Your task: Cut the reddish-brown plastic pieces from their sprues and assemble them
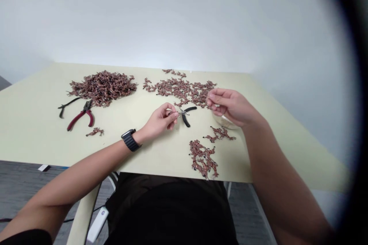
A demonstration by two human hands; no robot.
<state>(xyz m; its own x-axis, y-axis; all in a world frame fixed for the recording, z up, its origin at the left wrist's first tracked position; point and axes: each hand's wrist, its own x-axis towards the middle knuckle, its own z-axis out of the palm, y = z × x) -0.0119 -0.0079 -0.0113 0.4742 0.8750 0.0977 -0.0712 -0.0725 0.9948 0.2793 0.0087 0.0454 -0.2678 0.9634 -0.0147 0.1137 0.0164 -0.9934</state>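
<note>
My left hand [163, 120] is closed in a pinch at the middle of the table. Between its fingers shows a bit of a small brown animal figurine [169, 113], mostly hidden. Just right of these fingertips lie small black-handled pliers [186, 114], jaws toward the hand. My right hand [230, 106] is raised with thumb and fingers pinched together; what they hold, if anything, I cannot make out. Under it stands a clear round container [227, 123], partly covered by the hand. Behind the hands spreads a loose layer of brown figurines [175, 88].
A tall heap of figurines [105, 86] sits at the back left. Before it lie red-handled pliers [85, 113], a black tool [67, 105] and one single figurine [95, 132]. Small groups of figurines [202, 159] are near the front edge of the pale table [149, 157].
</note>
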